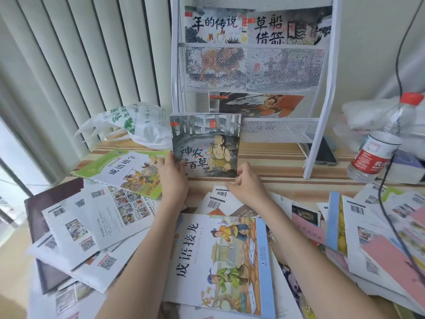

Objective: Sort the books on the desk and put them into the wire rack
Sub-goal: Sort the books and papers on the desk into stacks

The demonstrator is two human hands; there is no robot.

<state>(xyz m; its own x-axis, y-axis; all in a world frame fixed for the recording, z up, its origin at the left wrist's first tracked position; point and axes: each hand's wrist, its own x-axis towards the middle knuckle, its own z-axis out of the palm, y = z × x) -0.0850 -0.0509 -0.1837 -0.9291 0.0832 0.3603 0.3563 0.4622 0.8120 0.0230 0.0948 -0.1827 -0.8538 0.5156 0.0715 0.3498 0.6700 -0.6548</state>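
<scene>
Two hands at one upright stack of books: left hand grips its lower left edge, right hand curls at its lower right corner. Stack stands on worktop, before wire rack.

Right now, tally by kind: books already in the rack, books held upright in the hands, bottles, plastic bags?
Books in the wire rack: 3
Books held upright by the left hand and right hand: 1
Bottles: 1
Plastic bags: 1
Total: 6
</scene>
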